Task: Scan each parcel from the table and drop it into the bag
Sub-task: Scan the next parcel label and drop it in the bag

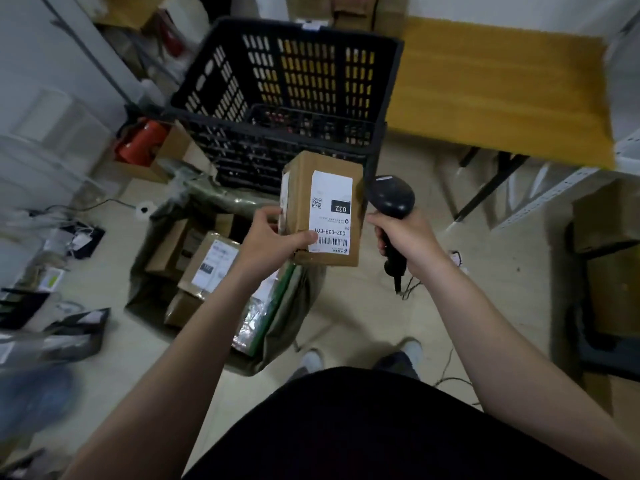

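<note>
Parcel [323,209], a small cardboard box, is held up in the air by the left hand [273,239], fingers wrapped round its left side and the thumb pressed on the lower edge of its white label [330,213], which faces the camera. The right hand [405,242] is closed round the grip of a black scanner [391,199], whose head sits just beside the box's right edge. I judge the scan of this parcel to be the step in hand, with the drop left to do. Below the box, on the floor, the open bag [287,327] already holds several boxes, so a good part of the work looks done. The yellow surface [495,95] shows no parcels in its visible part, and the black crate [287,98] beside it looks empty, so this may be among the last.
</note>
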